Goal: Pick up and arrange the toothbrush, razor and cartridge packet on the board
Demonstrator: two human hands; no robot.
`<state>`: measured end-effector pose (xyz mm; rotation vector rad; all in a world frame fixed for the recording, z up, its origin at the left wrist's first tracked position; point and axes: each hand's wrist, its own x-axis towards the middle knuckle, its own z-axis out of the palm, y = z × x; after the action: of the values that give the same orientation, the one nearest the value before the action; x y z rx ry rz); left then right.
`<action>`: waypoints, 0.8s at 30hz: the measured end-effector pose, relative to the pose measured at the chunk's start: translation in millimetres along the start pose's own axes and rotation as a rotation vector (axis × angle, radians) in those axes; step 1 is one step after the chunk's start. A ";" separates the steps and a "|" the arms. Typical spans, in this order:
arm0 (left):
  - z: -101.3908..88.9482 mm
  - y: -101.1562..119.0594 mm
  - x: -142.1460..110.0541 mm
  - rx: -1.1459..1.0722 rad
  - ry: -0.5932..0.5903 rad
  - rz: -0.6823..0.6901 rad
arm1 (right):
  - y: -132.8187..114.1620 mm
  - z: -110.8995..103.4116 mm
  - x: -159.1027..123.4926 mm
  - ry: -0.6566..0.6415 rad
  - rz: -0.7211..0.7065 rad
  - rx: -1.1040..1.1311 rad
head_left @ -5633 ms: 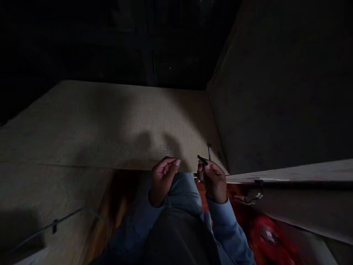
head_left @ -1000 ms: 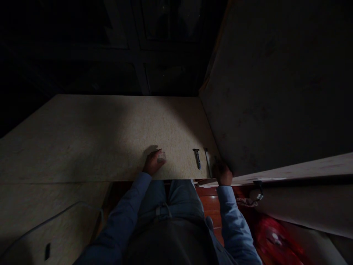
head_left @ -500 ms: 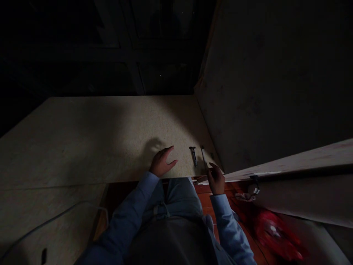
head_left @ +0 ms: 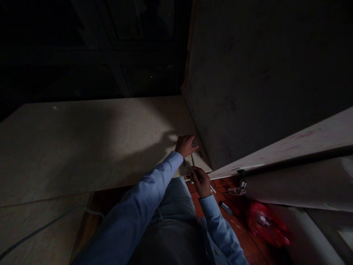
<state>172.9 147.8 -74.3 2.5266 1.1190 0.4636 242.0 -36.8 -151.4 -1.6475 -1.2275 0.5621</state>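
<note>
Small clear dark-lined piece (head_left: 195, 142) held in L hand (head_left: 185, 145) above tan tabletop (head_left: 129, 129), nr pale patterned wall (head_left: 234, 106).
Piece gripped btwn L thumb & curved fingers; thin silver strip (head_left: 192, 159) approached by R hand (head_left: 202, 182), fingers bent, whether strip is pinched can't be told.

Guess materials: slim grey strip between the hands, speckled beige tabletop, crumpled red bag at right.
Slim grey strip: metal or plastic, too dim to settle; pale, straight edges.
Speckled beige tabletop: likely matte laminate; fine mottling, soft light patch.
Crumpled red bag: probably thin glossy plastic; bright highlight.
</note>
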 end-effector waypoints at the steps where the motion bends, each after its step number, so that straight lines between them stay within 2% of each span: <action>1: 5.2 4.6 8.7 0.006 -0.016 -0.002 | -0.1 -2.9 -2.0 -0.003 -0.001 -0.002; 5: 29.2 13.1 28.7 0.030 -0.084 0.001 | 1.9 -13.0 -11.7 -0.005 0.014 -0.020; 9: 49.2 10.0 32.7 0.052 -0.129 -0.010 | 5.3 -19.0 -19.2 0.000 0.014 -0.031; 13: 58.9 6.6 33.7 0.041 -0.136 -0.009 | 6.5 -20.3 -20.8 -0.004 0.026 -0.043; 19: 58.5 2.4 31.9 -0.045 -0.072 -0.004 | -1.4 -16.2 -15.8 -0.046 0.013 -0.037; 24: 41.2 -18.5 3.0 -0.150 0.082 -0.046 | -11.2 -6.6 -12.1 -0.092 0.010 -0.002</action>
<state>180.3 154.7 -118.4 2.3669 1.1251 0.6196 237.4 -50.3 -140.8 -1.6459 -1.2875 0.6488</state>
